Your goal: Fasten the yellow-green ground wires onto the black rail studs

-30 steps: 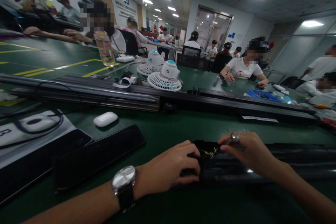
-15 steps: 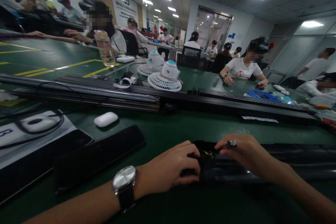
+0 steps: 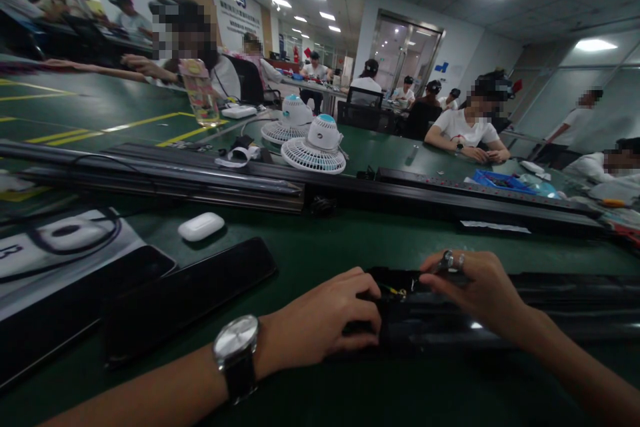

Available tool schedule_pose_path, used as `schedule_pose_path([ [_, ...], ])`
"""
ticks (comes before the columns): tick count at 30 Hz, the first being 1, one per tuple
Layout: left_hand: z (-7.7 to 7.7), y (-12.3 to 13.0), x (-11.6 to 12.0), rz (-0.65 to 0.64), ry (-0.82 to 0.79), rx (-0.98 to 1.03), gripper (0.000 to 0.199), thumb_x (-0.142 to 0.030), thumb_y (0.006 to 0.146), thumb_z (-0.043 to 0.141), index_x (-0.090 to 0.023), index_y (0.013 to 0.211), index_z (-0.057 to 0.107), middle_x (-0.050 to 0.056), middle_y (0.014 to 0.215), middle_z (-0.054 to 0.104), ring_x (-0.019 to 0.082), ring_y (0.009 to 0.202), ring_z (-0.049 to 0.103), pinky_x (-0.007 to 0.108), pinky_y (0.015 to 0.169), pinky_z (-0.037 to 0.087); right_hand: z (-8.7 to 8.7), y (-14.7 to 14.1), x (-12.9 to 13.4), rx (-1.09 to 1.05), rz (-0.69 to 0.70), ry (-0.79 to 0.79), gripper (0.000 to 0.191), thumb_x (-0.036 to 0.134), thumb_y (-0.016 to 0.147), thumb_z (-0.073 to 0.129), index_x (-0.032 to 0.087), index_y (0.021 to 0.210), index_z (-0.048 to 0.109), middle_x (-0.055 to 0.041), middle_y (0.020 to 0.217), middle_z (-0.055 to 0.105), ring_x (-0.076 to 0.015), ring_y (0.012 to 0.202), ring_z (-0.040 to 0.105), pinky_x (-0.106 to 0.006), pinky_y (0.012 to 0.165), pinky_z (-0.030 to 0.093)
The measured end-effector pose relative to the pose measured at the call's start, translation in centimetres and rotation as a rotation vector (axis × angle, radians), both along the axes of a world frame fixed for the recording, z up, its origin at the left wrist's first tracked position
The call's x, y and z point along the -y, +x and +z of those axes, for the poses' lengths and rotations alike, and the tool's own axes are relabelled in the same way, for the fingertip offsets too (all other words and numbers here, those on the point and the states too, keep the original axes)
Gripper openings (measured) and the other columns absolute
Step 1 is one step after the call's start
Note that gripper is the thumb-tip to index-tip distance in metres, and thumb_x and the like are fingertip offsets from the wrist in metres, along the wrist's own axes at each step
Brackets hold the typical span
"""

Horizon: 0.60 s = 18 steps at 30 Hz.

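a: where to find the long black housing [image 3: 435,327]?

b: at near right, lying lengthwise on the green table [image 3: 270,230], reaching the right edge of view.

a: and the left hand [image 3: 323,320]?

b: curled over the housing's left end, gripping with fingers and thumb. round-faced watch [image 3: 236,341] at the wrist.

a: and the right hand [image 3: 483,287]?

b: over the housing, just right of the opening. thumb and forefinger drawn close together; cannot tell whether pinching anything. silver rings [image 3: 453,260] worn.

a: anything between?

b: thin yellow-green wires [image 3: 397,292], showing in the dark opening.

a: farther out?

b: at near left, a flat black slab [image 3: 200,300], just beside a rounded white case [image 3: 201,227]. beyond, long dark rails [image 3: 450,199] lying across, then two white fans [image 3: 320,140], grilles down, right of a clear bottle [image 3: 200,97]. at far right, a blue tray [image 3: 483,180] near a co-worker in white.
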<state>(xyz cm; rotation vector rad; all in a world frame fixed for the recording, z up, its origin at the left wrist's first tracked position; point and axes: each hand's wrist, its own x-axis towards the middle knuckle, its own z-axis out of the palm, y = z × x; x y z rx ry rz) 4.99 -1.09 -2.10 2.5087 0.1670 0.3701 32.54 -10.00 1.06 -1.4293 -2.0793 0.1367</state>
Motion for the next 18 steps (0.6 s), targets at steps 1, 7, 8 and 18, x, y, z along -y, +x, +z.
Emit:
schedule_pose_path([
  [1, -0.02, 0.0, 0.0, -0.001, 0.004, 0.0, 0.009, -0.027, 0.093, 0.071, -0.024, 0.102, 0.071, 0.005, 0.121, 0.058, 0.021, 0.112, 0.055, 0.034, 0.095, 0.051, -0.11, -0.1, 0.04, -0.011, -0.004, 0.002, 0.01, 0.028, 0.094, 0.067, 0.02, 0.091, 0.073, -0.0008, 0.076, 0.077, -0.0156, 0.062, 0.072, -0.025, 0.058, 0.054],
  [7, -0.16, 0.04, 0.05, -0.004, 0.019, 0.005, 0.009, -0.026, 0.093, 0.07, -0.023, 0.102, 0.07, 0.006, 0.121, 0.058, 0.021, 0.112, 0.055, 0.034, 0.095, 0.051, -0.57, -0.71, 0.15, -0.041, -0.002, 0.02, 0.012, 0.026, 0.094, 0.066, 0.019, 0.087, 0.074, -0.0018, 0.077, 0.078, -0.0158, 0.065, 0.074, -0.024, 0.06, 0.056],
  [8, -0.16, 0.05, 0.05, -0.001, 0.017, -0.001, 0.009, -0.027, 0.093, 0.07, -0.023, 0.102, 0.07, 0.006, 0.121, 0.058, 0.021, 0.112, 0.054, 0.034, 0.095, 0.05, -0.63, -0.77, 0.14, -0.04, 0.001, 0.025, 0.012, 0.025, 0.094, 0.066, 0.019, 0.087, 0.073, -0.002, 0.077, 0.078, -0.0158, 0.065, 0.074, -0.024, 0.06, 0.056],
  [18, -0.34, 0.07, -0.01, 0.0, -0.007, 0.033, 0.009, -0.026, 0.092, 0.072, -0.023, 0.1, 0.071, 0.006, 0.118, 0.059, 0.02, 0.109, 0.056, 0.034, 0.093, 0.051, -0.81, -0.7, 0.05, -0.015, 0.054, 0.028, 0.011, 0.025, 0.096, 0.065, 0.02, 0.091, 0.073, -0.0017, 0.081, 0.078, -0.0162, 0.069, 0.073, -0.027, 0.066, 0.056],
])
